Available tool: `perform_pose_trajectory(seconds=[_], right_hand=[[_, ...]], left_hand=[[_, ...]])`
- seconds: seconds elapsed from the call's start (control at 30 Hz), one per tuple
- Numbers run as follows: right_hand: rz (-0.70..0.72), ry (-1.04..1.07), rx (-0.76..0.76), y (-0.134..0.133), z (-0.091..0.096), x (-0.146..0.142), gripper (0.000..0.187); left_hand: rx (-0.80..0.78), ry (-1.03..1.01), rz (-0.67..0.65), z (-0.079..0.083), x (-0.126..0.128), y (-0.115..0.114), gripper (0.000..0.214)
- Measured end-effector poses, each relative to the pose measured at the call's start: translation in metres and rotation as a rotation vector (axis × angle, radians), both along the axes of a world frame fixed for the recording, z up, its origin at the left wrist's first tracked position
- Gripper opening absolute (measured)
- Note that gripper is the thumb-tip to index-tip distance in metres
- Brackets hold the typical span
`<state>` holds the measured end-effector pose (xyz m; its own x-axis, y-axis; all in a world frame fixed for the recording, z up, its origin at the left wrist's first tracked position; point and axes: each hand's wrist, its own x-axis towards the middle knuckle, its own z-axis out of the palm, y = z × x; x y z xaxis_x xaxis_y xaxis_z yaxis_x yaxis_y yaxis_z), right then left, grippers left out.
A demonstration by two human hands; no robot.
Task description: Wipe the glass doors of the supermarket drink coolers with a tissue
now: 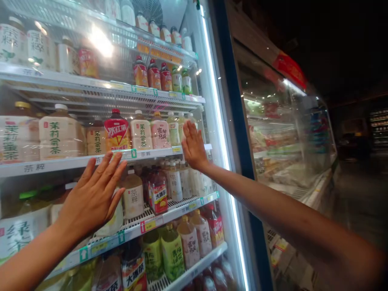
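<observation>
My left hand [95,192] is held flat with its fingers stretched, in front of the middle shelves of a lit drinks fridge. Farther right, my right hand [193,144] is also flat, fingers together and pointing up, near the fridge's bright side light [222,133]. Both palms face the glass door, which shows a light reflection; whether they touch it I cannot tell for certain. Neither hand holds anything. Behind the glass, a red-labelled tea bottle [117,131] stands above my left fingertips, and a pale bottle [133,196] is to the right of that hand. A pink-labelled bottle [160,133] stands left of my right hand.
Several shelves of bottles fill the fridge, with price strips [148,225] on the shelf edges. A dark blue door frame [239,121] borders it. To the right stands a glass-fronted chilled display case [273,121], beside a dark aisle floor [357,194].
</observation>
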<state>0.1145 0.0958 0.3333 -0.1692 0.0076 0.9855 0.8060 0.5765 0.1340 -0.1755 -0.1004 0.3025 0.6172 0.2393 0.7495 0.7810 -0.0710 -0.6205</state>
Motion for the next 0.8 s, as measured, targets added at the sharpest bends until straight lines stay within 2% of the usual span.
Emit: perform_pose_trajectory(seconds=[0.03, 0.13, 0.17, 0.23, 0.33, 0.4, 0.47, 0.57, 0.63, 0.67, 0.7, 0.8], right_hand=[[0.018, -0.076, 0.026, -0.002, -0.011, -0.002, 0.073], [0.11, -0.492, 0.141, -0.008, -0.053, -0.001, 0.077], [0.128, -0.58, 0.157, -0.006, -0.061, 0.003, 0.076], [0.128, -0.518, 0.137, 0.005, -0.059, 0.018, 0.073], [0.083, -0.055, 0.015, 0.026, -0.034, 0.039, 0.068], [0.083, 0.12, -0.038, 0.031, -0.031, 0.044, 0.067], [0.115, 0.021, -0.022, 0.025, -0.051, 0.04, 0.067], [0.157, -0.319, 0.051, 0.006, -0.1, 0.027, 0.073], [0.153, -0.377, 0.064, -0.005, -0.113, 0.015, 0.076], [0.142, -0.339, 0.056, -0.009, -0.107, 0.008, 0.076], [0.126, -0.281, 0.044, -0.011, -0.093, -0.001, 0.075], [0.07, -0.128, 0.01, -0.017, -0.018, -0.031, 0.068]], left_hand=[[-0.001, 0.019, 0.003, 0.005, 0.005, 0.003, 0.076], [-0.005, 0.076, 0.012, 0.015, 0.017, 0.012, 0.076], [-0.004, 0.097, 0.016, 0.018, 0.02, 0.015, 0.076], [-0.002, 0.127, 0.029, 0.022, 0.024, 0.02, 0.076], [-0.012, 0.138, 0.053, 0.026, 0.027, 0.028, 0.076], [-0.024, 0.121, 0.058, 0.027, 0.027, 0.031, 0.076], [-0.036, 0.095, 0.049, 0.027, 0.027, 0.032, 0.075], [-0.044, 0.073, 0.023, 0.024, 0.027, 0.032, 0.075], [-0.047, 0.065, 0.013, 0.023, 0.027, 0.033, 0.075], [-0.048, 0.062, 0.011, 0.023, 0.028, 0.034, 0.075], [-0.049, 0.061, 0.012, 0.023, 0.028, 0.035, 0.076], [-0.04, 0.085, 0.015, 0.026, 0.031, 0.035, 0.078]])
